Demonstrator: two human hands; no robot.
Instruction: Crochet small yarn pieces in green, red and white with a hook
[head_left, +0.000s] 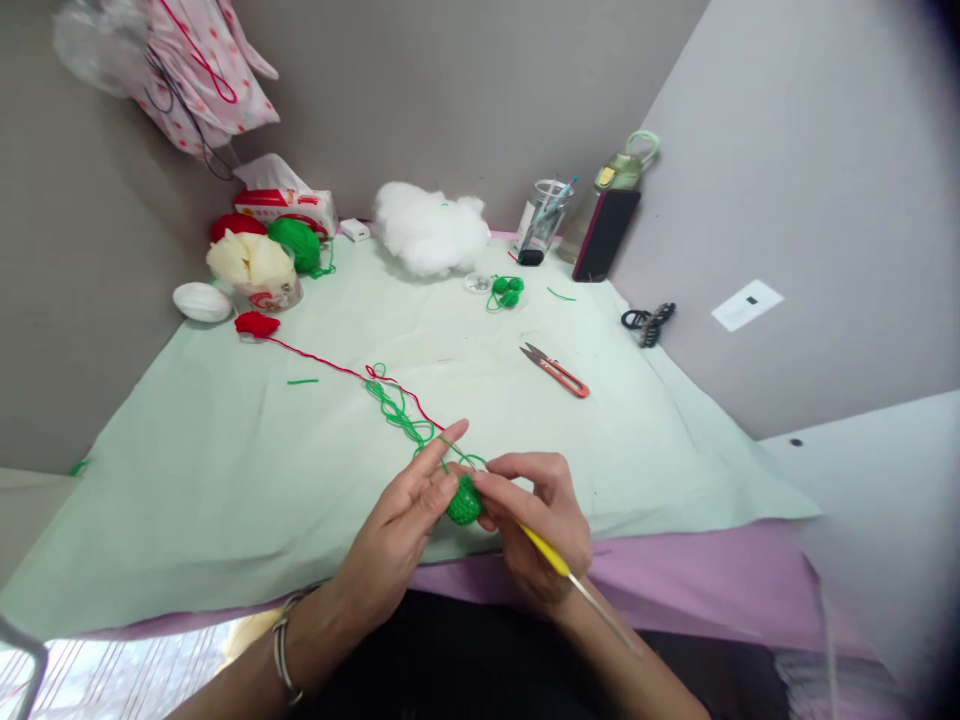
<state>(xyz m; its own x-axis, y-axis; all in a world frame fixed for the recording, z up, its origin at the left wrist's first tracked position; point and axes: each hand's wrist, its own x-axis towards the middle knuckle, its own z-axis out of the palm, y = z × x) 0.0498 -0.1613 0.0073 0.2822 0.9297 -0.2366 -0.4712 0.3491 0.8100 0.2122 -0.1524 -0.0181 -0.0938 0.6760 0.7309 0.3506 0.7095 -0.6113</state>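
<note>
From the left, the pale green cloth (195,450) stretches past the left forearm, its near edge slanting over a pink layer (675,570). A white oval object (202,302), a small red yarn bundle (257,325) and a tub (276,295) stand near its far left corner; cream material hides much of the tub. From the red bundle, a red strand (322,360) runs toward the hands, passing beside loose green yarn (397,410).

The left hand (405,515) has a narrow hold on the green crocheted piece (465,502), with its index finger extended and yarn by it. The piece sits between the 2 hands, above the cloth's near edge, rounded side toward the wearer; it is too compact to show a clear long axis, and fingers cover its sides.

The right hand (544,515) closes narrowly around the yellow-handled hook (547,548). The hook's long axis slants from upper left at the piece to lower right over the right forearm; its working tip is hard to make out.

Beyond the right hand, orange-handled snips (556,371) lie on a broad stretch of cloth, blades pointing up-left. Farther right, a black hair clip (651,325) rests near the wall-side edge.
</note>
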